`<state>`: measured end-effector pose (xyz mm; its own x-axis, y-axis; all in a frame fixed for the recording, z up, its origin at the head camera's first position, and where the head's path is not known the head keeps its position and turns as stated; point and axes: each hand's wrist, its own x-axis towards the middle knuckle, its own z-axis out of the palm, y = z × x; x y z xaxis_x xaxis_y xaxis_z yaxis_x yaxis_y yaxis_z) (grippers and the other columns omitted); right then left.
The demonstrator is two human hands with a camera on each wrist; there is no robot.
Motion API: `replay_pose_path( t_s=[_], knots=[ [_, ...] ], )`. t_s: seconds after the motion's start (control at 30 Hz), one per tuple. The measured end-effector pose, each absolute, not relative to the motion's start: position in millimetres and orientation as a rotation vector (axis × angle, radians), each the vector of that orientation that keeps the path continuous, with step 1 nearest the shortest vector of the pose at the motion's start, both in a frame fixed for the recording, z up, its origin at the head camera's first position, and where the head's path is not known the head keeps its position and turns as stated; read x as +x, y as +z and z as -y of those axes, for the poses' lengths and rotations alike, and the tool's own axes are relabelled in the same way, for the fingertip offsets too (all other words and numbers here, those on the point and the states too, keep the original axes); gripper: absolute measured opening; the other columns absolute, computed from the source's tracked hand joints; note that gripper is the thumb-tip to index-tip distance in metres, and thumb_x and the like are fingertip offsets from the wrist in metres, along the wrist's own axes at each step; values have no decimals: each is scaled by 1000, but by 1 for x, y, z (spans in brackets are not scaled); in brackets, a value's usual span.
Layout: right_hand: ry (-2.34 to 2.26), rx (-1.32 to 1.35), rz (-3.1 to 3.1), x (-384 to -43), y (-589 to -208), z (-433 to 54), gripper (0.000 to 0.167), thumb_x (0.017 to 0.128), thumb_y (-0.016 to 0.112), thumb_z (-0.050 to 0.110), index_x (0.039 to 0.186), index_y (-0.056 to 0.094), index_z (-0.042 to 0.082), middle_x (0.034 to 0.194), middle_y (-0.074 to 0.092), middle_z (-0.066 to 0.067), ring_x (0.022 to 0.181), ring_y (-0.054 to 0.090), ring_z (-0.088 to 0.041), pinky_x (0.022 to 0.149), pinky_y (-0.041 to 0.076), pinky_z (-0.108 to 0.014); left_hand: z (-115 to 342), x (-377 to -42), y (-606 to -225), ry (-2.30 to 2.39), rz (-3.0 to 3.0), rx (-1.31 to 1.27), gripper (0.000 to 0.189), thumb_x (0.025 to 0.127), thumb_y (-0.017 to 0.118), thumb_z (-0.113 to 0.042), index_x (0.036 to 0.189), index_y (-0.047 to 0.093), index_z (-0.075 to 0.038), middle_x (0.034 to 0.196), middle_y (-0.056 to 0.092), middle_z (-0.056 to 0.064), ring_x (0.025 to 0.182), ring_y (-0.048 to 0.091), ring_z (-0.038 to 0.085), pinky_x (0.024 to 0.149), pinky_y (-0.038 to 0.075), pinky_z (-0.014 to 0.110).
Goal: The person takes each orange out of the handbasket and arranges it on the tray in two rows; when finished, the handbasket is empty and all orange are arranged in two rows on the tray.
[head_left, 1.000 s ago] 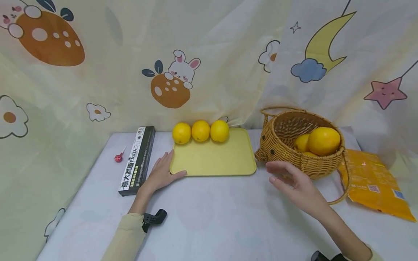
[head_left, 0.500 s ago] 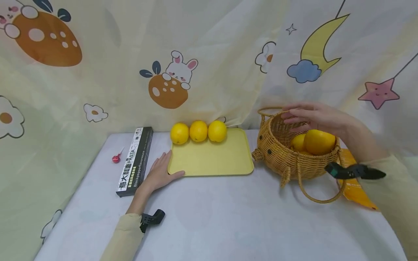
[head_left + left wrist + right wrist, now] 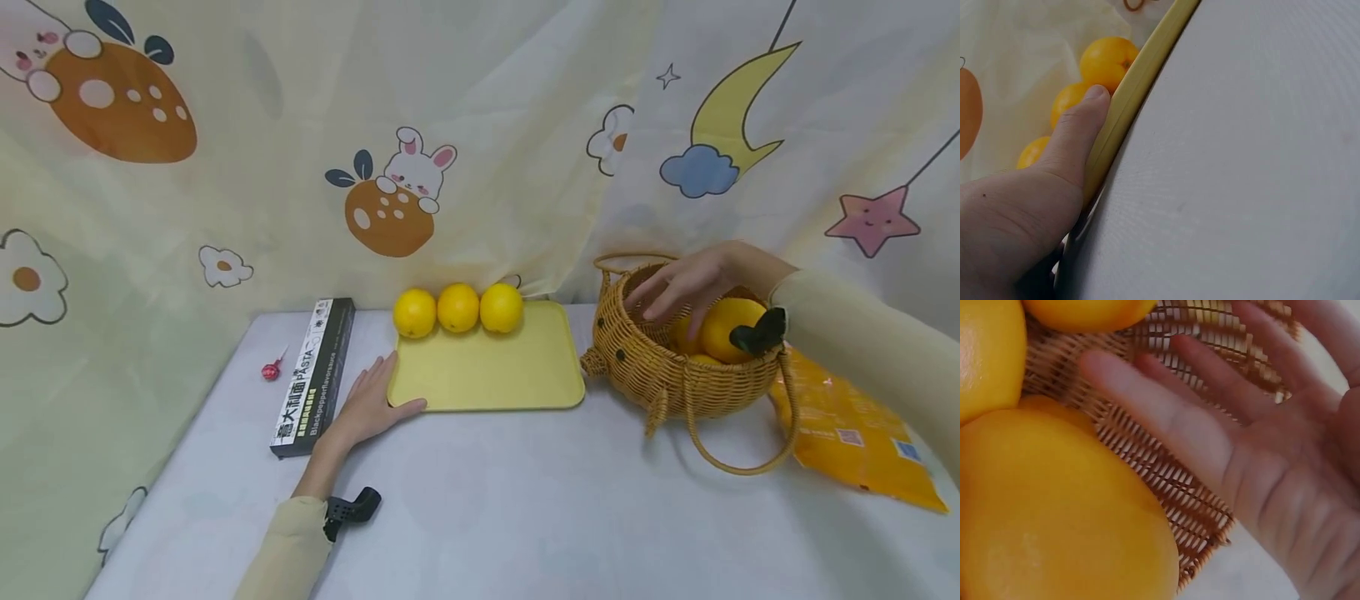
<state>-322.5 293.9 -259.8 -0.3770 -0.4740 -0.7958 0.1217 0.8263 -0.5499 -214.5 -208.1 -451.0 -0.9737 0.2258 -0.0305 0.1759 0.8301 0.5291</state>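
My left hand (image 3: pixel 372 406) rests at the front left corner of a yellow tray (image 3: pixel 487 375), its thumb along the front rim, as the left wrist view also shows. A row of three oranges (image 3: pixel 458 307) sits at the tray's back left. On the right stands a wicker basket (image 3: pixel 652 379) with an animal snout and eyes. My right hand (image 3: pixel 697 279) reaches down into it from the back right, fingers spread. Inside, the right wrist view has several oranges (image 3: pixel 1054 506) beside the fingers, with nothing in the palm (image 3: pixel 1285 481).
Left of the tray lies a black and white pasta box (image 3: pixel 313 379), with a red lollipop (image 3: pixel 271 370) beyond it. An orange packet (image 3: pixel 862 433) lies right of the basket. A printed cloth (image 3: pixel 525 167) hangs behind the table. The basket's handle (image 3: pixel 738 468) droops in front.
My right hand has risen from in front of the basket, passed over its rim and dropped into it. The left hand has stayed at the tray's corner.
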Motion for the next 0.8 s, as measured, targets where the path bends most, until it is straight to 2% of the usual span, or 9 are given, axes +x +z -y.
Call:
replay_pose_path(
  t_s=[0.13,0.33,0.63,0.8],
  knots=[
    [-647,-236,-1825,-327,-269,-286,76,98,57,30,156,13,7,160,18,-24,146,26,-41,98,52,-53,209,-215,-452,829,-2913,313,112,81,62,-67,156,7,-6,164,11,16,152,8,35,125,4,52],
    [-683,-209,-1714,-332,-284,-280,75,98,56,25,156,12,9,159,24,-22,147,24,-40,98,51,-56,210,-216,-455,814,-2925,311,113,80,61,-70,156,7,-7,164,11,16,152,8,35,125,4,51],
    [-696,-187,-1652,-338,-302,-280,73,97,55,23,155,13,5,160,18,-25,147,25,-37,97,51,-57,208,-216,-455,823,-2911,292,113,80,61,-70,157,7,-7,164,11,14,153,8,33,125,4,50],
    [-689,-190,-1630,-343,-311,-283,71,99,53,25,154,13,4,159,20,-24,138,37,-29,95,53,-54,208,-216,-453,817,-2911,296,112,80,62,-69,156,8,-7,164,11,15,152,8,34,125,4,50]
  ],
)
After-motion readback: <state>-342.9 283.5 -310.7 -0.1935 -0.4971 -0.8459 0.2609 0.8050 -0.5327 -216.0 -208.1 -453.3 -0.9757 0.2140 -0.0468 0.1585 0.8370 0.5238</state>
